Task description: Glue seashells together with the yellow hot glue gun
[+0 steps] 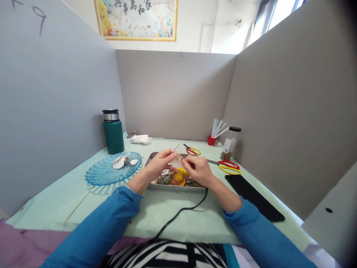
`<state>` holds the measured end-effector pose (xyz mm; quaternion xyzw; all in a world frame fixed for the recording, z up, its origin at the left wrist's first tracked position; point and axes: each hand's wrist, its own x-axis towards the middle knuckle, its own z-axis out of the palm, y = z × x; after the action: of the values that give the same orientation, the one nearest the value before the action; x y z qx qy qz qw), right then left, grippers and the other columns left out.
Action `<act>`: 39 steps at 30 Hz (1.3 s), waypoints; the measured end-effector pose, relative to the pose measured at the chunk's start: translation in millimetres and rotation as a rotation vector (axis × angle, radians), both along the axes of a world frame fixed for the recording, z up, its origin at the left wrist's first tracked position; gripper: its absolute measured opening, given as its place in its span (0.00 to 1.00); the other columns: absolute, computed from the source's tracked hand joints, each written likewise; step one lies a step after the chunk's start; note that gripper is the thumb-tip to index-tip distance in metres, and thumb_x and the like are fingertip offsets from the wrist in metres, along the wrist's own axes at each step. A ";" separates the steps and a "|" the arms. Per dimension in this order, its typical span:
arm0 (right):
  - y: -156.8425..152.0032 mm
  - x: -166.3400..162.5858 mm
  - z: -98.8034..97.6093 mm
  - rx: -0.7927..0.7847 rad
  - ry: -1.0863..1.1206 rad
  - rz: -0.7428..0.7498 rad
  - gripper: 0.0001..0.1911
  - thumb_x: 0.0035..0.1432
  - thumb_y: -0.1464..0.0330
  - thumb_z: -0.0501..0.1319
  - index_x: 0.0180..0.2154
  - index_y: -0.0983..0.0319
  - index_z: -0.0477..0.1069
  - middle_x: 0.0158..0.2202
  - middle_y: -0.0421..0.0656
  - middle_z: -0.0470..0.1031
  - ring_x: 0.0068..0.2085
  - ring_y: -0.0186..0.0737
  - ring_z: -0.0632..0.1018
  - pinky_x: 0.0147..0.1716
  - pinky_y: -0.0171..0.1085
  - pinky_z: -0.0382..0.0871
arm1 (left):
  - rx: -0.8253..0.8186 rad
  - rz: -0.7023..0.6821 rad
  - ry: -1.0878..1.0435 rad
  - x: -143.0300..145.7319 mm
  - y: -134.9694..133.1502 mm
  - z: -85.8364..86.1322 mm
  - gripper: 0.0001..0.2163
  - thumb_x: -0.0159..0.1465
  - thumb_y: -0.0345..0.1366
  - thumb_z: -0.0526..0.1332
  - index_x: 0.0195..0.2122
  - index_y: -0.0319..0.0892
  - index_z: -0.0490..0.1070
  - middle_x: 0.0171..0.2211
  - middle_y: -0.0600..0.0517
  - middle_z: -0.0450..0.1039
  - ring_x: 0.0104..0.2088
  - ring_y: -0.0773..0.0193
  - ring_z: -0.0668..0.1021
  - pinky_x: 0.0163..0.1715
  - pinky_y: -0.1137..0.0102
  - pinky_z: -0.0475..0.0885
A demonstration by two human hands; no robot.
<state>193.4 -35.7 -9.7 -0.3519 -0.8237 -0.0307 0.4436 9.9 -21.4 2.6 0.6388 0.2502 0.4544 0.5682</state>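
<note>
My left hand (161,162) and my right hand (198,170) meet above a metal tray (175,187). Pinched in the left fingers is a pale white shell (176,162), its edge partly covered. The right fingertips are closed at the shell's right side; whether they grip it or some small piece is hidden. Below them, several shells (167,178) and a yellow-orange object (180,177), partly hidden by my right hand, lie in the tray. A black cord (181,210) runs from the tray's right front corner toward my lap.
Left stand a blue scalloped plate (96,176) holding shells and a green bottle (113,136). A thin stick (76,206) lies in front. Right are two scissors (192,150), (227,166), a black pad (253,197), a jar (230,144) and a red cup (212,140) of translucent sticks. Partitions enclose the table.
</note>
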 end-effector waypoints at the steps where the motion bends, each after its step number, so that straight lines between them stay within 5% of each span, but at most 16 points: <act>1: 0.7 0.2 -0.4 0.001 0.012 -0.011 0.14 0.60 0.66 0.53 0.23 0.62 0.66 0.19 0.38 0.65 0.22 0.32 0.65 0.25 0.32 0.57 | 0.011 0.014 0.008 -0.1 0.5 -0.2 0.14 0.57 0.45 0.62 0.34 0.38 0.70 0.33 0.50 0.70 0.32 0.65 0.75 0.28 0.69 0.76; 19: 2.6 -3.1 -1.3 -0.002 0.036 -0.034 0.17 0.61 0.63 0.55 0.22 0.62 0.64 0.18 0.37 0.62 0.21 0.30 0.63 0.24 0.32 0.55 | 0.098 0.109 0.011 1.5 1.6 -1.5 0.14 0.53 0.40 0.66 0.35 0.39 0.65 0.30 0.55 0.67 0.31 0.68 0.73 0.29 0.69 0.76; 39: 1.4 -2.8 -1.5 -0.023 0.046 0.000 0.17 0.61 0.64 0.54 0.21 0.62 0.64 0.18 0.37 0.62 0.21 0.30 0.63 0.23 0.32 0.55 | 0.235 0.313 0.229 1.6 1.7 0.2 0.13 0.51 0.41 0.67 0.31 0.37 0.77 0.28 0.50 0.77 0.27 0.67 0.74 0.28 0.74 0.69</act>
<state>190.6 -34.3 -11.2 -0.3577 -0.8136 -0.0133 0.4581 11.5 -19.6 2.9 0.7015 0.3544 0.4875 0.3803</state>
